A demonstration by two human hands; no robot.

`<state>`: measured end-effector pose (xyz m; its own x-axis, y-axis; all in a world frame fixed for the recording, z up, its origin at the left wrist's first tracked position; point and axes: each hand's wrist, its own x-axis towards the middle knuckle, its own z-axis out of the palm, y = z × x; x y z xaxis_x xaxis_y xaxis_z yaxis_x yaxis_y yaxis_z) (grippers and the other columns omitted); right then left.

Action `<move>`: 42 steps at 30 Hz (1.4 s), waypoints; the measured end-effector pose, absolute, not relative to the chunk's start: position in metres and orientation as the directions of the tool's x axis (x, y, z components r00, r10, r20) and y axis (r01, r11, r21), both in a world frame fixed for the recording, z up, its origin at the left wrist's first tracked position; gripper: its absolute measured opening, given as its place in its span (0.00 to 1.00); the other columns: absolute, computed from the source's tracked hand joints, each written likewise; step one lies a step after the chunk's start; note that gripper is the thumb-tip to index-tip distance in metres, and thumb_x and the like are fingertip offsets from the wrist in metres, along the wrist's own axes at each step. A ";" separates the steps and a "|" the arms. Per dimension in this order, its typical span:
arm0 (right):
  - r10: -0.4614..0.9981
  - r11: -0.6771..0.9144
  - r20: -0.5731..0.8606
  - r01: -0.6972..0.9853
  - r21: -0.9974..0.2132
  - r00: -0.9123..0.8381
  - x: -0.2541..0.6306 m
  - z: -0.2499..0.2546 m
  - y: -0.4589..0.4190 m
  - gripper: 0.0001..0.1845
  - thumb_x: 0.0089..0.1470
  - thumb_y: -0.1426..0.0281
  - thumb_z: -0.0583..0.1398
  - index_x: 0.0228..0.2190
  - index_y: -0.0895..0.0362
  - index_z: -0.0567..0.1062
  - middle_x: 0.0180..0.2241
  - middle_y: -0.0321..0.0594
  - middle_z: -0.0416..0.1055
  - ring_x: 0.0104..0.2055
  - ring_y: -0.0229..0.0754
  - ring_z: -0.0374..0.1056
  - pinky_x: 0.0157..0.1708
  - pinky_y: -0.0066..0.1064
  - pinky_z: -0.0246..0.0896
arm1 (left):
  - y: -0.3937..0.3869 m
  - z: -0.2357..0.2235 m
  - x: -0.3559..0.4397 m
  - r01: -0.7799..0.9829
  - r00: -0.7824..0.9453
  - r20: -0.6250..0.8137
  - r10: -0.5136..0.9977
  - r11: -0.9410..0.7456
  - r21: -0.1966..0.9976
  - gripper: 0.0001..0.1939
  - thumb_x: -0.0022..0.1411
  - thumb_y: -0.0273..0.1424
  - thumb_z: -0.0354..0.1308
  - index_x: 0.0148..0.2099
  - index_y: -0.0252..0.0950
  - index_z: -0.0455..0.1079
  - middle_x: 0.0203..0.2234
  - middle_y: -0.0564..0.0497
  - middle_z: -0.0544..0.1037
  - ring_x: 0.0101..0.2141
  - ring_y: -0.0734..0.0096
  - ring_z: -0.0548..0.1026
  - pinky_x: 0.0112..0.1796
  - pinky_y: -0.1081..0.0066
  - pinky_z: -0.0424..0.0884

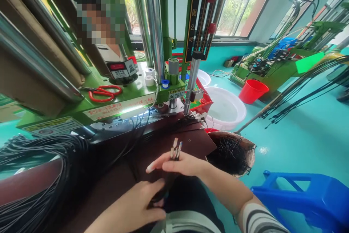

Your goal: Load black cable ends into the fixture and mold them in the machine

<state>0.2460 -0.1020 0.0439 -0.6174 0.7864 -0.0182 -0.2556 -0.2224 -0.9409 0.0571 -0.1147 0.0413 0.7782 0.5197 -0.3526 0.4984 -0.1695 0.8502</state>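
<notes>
My right hand (188, 164) is closed around several cables, whose metal-tipped plugs (176, 149) poke up between thumb and fingers. One plug tip looks blue. Lower and to the left, my left hand (139, 202) is curled, its fingers partly smeared by motion. Something dark shows inside its curl, too blurred to name. Both hands are above my lap, at the near edge of a brown work surface (152, 153). A thick bundle of black cables (62, 160) lies to the left. More cable ends with pale plugs (197, 116) lie at the machine's base.
A green machine (122, 98) rises ahead, with red-handled scissors (105, 93) on its ledge. To the right are a bin of black scraps (231, 153), a white tub (226, 107), a red bucket (253, 91) and a blue stool (305, 196). A person (100, 22) is behind the machine.
</notes>
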 end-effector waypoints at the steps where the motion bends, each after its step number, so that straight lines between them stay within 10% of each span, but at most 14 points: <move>1: 0.751 -0.256 -0.060 -0.206 -0.944 -0.657 0.241 0.040 -0.105 0.18 0.50 0.62 0.60 0.40 0.60 0.75 0.42 0.44 0.72 0.50 0.45 0.64 0.52 0.38 0.54 | -0.119 0.041 0.063 0.410 0.776 -0.347 0.526 -0.003 0.912 0.08 0.50 0.33 0.57 0.33 0.36 0.65 0.29 0.52 0.73 0.31 0.69 0.70 0.31 0.73 0.63; 4: 0.734 -0.381 -0.160 -0.205 -0.902 -0.660 0.233 0.032 -0.104 0.21 0.49 0.64 0.60 0.46 0.56 0.71 0.45 0.42 0.70 0.50 0.44 0.64 0.49 0.37 0.58 | -0.124 0.039 0.087 0.029 0.630 -0.327 0.705 0.399 0.917 0.10 0.54 0.37 0.54 0.33 0.35 0.63 0.23 0.53 0.70 0.23 0.77 0.68 0.26 0.75 0.63; 10: 0.907 -0.124 0.088 -0.462 -0.878 -0.411 0.254 0.053 -0.068 0.22 0.52 0.65 0.58 0.50 0.52 0.66 0.49 0.43 0.67 0.51 0.43 0.63 0.54 0.42 0.50 | -0.115 0.036 0.120 -0.118 0.581 -0.341 0.739 0.491 0.863 0.15 0.56 0.42 0.52 0.33 0.34 0.61 0.09 0.62 0.57 0.09 0.87 0.49 0.13 0.79 0.43; 19: 0.745 -0.020 -0.188 0.260 -0.965 -0.640 0.275 0.069 -0.039 0.30 0.57 0.56 0.49 0.54 0.62 0.61 0.49 0.52 0.67 0.51 0.45 0.63 0.51 0.39 0.54 | -0.099 0.024 0.138 -0.174 0.548 -0.349 0.760 0.512 0.841 0.14 0.55 0.41 0.52 0.34 0.33 0.62 0.16 0.56 0.67 0.13 0.81 0.63 0.13 0.79 0.56; 36: 0.687 -0.031 -0.412 0.542 -0.840 -0.599 0.267 0.063 -0.029 0.37 0.52 0.56 0.55 0.58 0.60 0.52 0.47 0.48 0.68 0.31 0.37 0.68 0.20 0.22 0.59 | -0.084 0.011 0.153 -0.278 0.447 -0.350 0.823 0.499 0.821 0.16 0.54 0.43 0.53 0.32 0.34 0.59 0.15 0.57 0.66 0.13 0.79 0.63 0.12 0.77 0.60; 42: 0.853 0.328 -0.089 0.661 -0.675 -0.514 0.267 0.050 0.013 0.20 0.59 0.63 0.47 0.43 0.61 0.72 0.37 0.41 0.73 0.36 0.39 0.68 0.38 0.29 0.61 | -0.071 0.018 0.134 -0.402 0.347 -0.359 0.867 0.483 0.778 0.16 0.50 0.42 0.58 0.31 0.34 0.60 0.10 0.63 0.57 0.09 0.86 0.52 0.11 0.81 0.48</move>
